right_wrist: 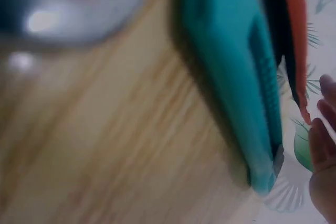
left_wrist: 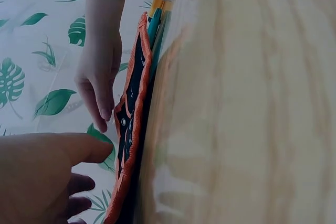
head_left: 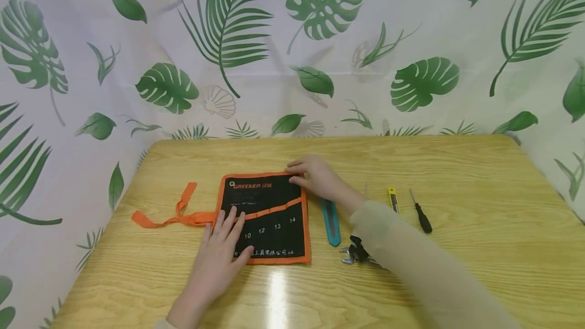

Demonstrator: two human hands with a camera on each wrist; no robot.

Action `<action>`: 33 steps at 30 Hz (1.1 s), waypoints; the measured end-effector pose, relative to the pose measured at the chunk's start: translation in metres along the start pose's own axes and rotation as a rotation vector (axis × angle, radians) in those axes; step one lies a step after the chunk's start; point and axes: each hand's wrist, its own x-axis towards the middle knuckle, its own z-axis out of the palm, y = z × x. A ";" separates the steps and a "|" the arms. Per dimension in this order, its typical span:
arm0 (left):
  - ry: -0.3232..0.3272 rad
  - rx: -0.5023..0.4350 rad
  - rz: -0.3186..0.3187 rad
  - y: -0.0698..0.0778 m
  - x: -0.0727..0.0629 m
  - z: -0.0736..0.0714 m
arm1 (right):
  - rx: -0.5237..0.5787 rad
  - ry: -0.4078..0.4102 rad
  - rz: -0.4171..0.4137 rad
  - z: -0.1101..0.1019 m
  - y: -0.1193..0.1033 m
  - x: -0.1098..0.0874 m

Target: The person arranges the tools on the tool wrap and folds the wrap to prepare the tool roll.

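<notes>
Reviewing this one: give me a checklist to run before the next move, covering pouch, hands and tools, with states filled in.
1. Black pouch on the table, numbered pockets facing up: ok.
2. Left hand over the pouch's lower left: ok.
3. Right hand firmly gripping the upper right corner: cannot tell; it is there, but no firm grip shows.
4. Orange ties clear of the pockets, trailing off the left side: ok.
5. Screwdriver off the pouch, fully visible from the head: ok.
6. Yellow tool fully visible: not ok, the right sleeve covers part.
</notes>
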 end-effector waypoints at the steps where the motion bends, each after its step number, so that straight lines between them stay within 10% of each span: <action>1: -0.008 0.006 -0.003 0.000 0.000 0.000 | -0.053 -0.018 -0.053 0.001 0.000 0.000; 7: -0.045 0.023 -0.022 0.001 0.000 0.000 | -0.185 -0.110 -0.224 0.001 0.001 0.002; 33: -0.150 0.085 -0.013 -0.015 0.009 -0.012 | -0.201 -0.240 -0.136 0.001 0.003 -0.005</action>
